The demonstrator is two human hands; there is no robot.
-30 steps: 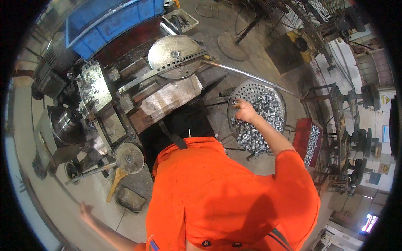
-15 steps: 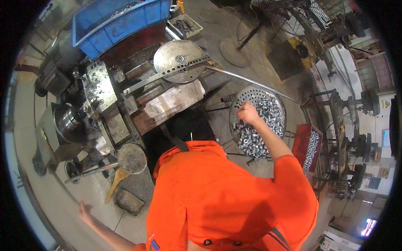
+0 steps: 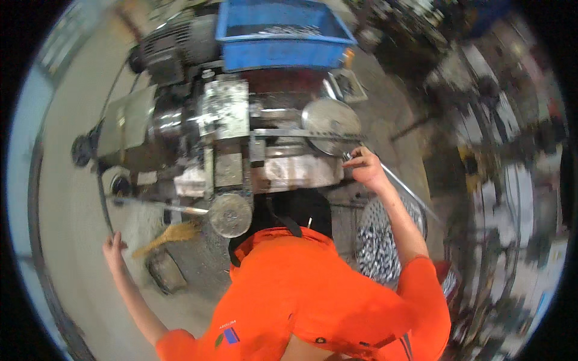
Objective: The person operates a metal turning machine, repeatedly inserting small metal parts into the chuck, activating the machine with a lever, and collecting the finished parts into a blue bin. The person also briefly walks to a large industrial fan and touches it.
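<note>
My right hand (image 3: 367, 170) is raised beside the round metal disc (image 3: 330, 120) on the machine, just past the end of its perforated flat bar (image 3: 307, 133). Its fingertips pinch a small shiny metal part (image 3: 347, 157); blur hides the exact shape. Similar loose parts (image 3: 376, 249) are heaped in a round perforated tray (image 3: 414, 210), below my right forearm. Far to the left, my left hand (image 3: 113, 248) is out over the floor with its fingers slightly apart and nothing visible in them. A thin dark line (image 3: 102, 192) runs down to it; I cannot tell whether they touch.
A blue bin (image 3: 283, 54) with metal pieces stands behind the machine. A motor (image 3: 174, 51) and a shiny chuck (image 3: 168, 117) are at left. A smaller disc (image 3: 230, 215), a brush (image 3: 171, 236) and a dustpan-like container (image 3: 165, 271) are nearer me. A long rod (image 3: 406, 188) slants at right.
My right hand has gone from the tray of parts to beside the machine's disc, now with a small metal part in its fingertips. The whole view has turned; my left hand stays out at left.
</note>
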